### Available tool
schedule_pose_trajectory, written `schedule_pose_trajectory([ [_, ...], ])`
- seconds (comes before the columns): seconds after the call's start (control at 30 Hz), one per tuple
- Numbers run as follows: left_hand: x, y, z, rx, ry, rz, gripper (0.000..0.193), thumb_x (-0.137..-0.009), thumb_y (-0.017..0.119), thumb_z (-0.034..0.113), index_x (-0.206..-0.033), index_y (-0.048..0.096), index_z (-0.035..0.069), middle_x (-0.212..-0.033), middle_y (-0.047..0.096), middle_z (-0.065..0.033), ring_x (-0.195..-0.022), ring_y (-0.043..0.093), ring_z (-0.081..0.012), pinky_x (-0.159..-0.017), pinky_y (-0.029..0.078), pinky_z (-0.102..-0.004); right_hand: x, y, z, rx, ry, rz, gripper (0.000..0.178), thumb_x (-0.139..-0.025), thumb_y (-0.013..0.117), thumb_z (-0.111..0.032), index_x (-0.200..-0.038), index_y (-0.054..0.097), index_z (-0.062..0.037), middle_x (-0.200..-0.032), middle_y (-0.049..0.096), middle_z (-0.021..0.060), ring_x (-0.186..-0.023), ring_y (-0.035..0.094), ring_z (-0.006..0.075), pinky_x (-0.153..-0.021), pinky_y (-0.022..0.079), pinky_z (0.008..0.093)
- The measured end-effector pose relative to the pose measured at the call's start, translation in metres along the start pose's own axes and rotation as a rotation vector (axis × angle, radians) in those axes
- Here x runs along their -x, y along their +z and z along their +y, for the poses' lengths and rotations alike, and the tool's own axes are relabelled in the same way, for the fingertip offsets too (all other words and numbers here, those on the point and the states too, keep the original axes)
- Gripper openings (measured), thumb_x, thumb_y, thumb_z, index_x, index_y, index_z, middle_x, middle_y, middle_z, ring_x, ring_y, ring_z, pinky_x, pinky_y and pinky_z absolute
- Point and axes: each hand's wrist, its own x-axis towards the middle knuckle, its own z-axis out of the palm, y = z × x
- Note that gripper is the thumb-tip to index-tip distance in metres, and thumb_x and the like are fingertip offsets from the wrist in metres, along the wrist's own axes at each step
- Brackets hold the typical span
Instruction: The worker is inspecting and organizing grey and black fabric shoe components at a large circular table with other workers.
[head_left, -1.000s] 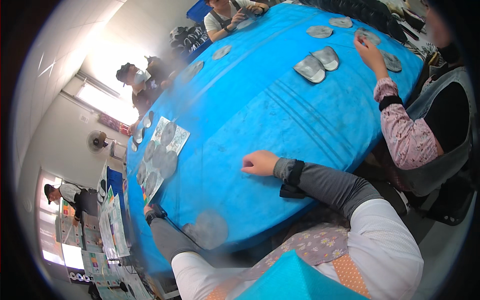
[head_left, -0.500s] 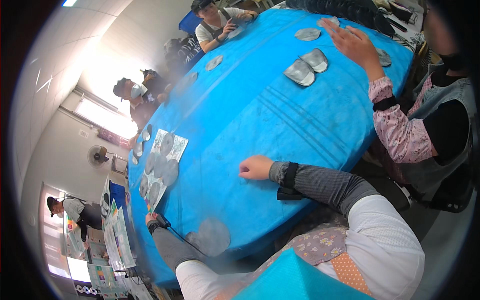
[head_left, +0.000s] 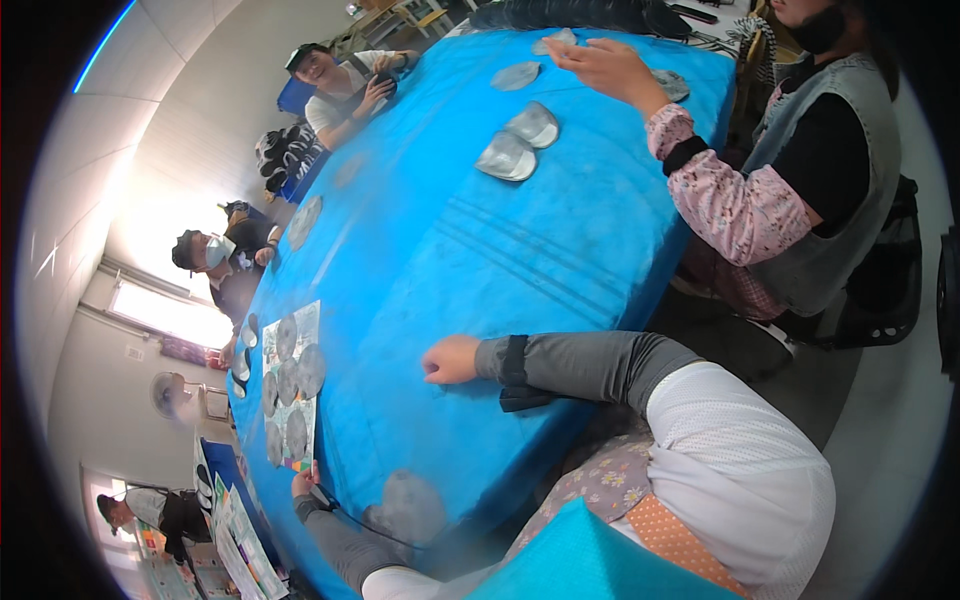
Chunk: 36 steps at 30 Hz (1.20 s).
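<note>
My left hand (head_left: 304, 483) is at the near end of a printed sheet (head_left: 309, 420), its fingers closed on the sheet's edge. Several flat, round grey pieces (head_left: 311, 370) lie spread over that sheet. My right hand (head_left: 452, 359) rests on the blue table cover (head_left: 400, 300) with the fingers curled in, and nothing shows in it. Between my forearms, near the table edge, lie blurred grey pieces (head_left: 412, 508). A dark cord runs past my left wrist.
At the right a co-worker's hand (head_left: 615, 75) is raised over the table. Two grey cap-shaped pieces (head_left: 506, 157) lie farther in, with a flat grey piece (head_left: 516, 76) beyond. Other people sit along the far left side. A long black bundle (head_left: 580, 15) lies at the far end.
The whole view has shifted, so the table things appear farther left. Both my hands keep their places on the sheet and the table. The person at the far end has a dark object in hand now.
</note>
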Motion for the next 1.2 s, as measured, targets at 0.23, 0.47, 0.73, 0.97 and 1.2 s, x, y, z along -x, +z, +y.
schedule_pose_trajectory([
  [0.23, 0.016, 0.026, -0.032, -0.067, 0.045, -0.284, 0.024, -0.088, 0.046, -0.002, -0.111, 0.053, -0.003, -0.094, 0.059, -0.0056, -0.077, 0.057, -0.0116, -0.067, 0.05, -0.0178, -0.007, 0.016, 0.004, -0.098, -0.025, 0.029, 0.025, -0.079, 0.059, -0.032, -0.081, 0.063, -0.0073, -0.079, 0.063, 0.0123, -0.076, 0.059, 0.0306, -0.065, 0.045, 0.0419],
  [0.47, 0.14, 0.095, -0.104, -0.307, 0.23, -0.44, 0.037, -0.088, 0.043, -0.003, -0.123, 0.039, 0.004, -0.096, 0.058, -0.0103, -0.076, 0.057, -0.0144, -0.064, 0.049, -0.0221, -0.012, -0.009, -0.001, -0.084, -0.032, 0.273, 0.023, -0.084, 0.056, -0.03, -0.081, 0.061, -0.0078, -0.081, 0.062, 0.0124, -0.074, 0.059, 0.0314, -0.064, 0.045, 0.0412],
  [0.73, 0.203, 0.127, -0.126, -0.291, 0.047, -0.515, 0.053, -0.09, 0.047, 0.002, -0.138, 0.027, 0.014, -0.093, 0.06, -0.0105, -0.07, 0.059, -0.0124, -0.06, 0.051, -0.0226, 0.009, -0.027, -0.031, -0.26, -0.21, 0.438, 0.023, -0.083, 0.063, -0.021, -0.07, 0.06, -0.0023, -0.059, 0.054, 0.0094, -0.05, 0.05, 0.0194, -0.048, 0.038, 0.0324],
  [0.97, 0.165, 0.135, -0.135, -1.262, 1.085, 0.092, 0.032, -0.077, 0.06, 0.021, -0.104, 0.062, 0.004, -0.08, 0.063, -0.0142, -0.075, 0.061, -0.0293, -0.067, 0.049, -0.0401, 0.001, -0.015, -0.008, -0.301, -0.315, 0.387, 0.015, -0.086, 0.059, -0.011, -0.075, 0.062, -0.0018, -0.057, 0.049, 0.004, -0.05, 0.04, 0.0108, -0.045, 0.033, 0.0287],
  [1.2, 0.161, 0.182, -0.154, -1.681, 1.146, -0.064, 0.045, -0.076, 0.062, 0.034, -0.114, 0.058, 0.011, -0.124, 0.051, -0.0092, -0.119, 0.043, -0.0288, -0.094, 0.04, -0.0406, 0.004, -0.011, -0.016, -0.326, -0.259, 0.235, 0.031, -0.092, 0.054, -0.021, -0.07, 0.06, 0.0003, -0.059, 0.053, 0.0007, -0.053, 0.045, 0.0063, -0.049, 0.035, 0.0217],
])
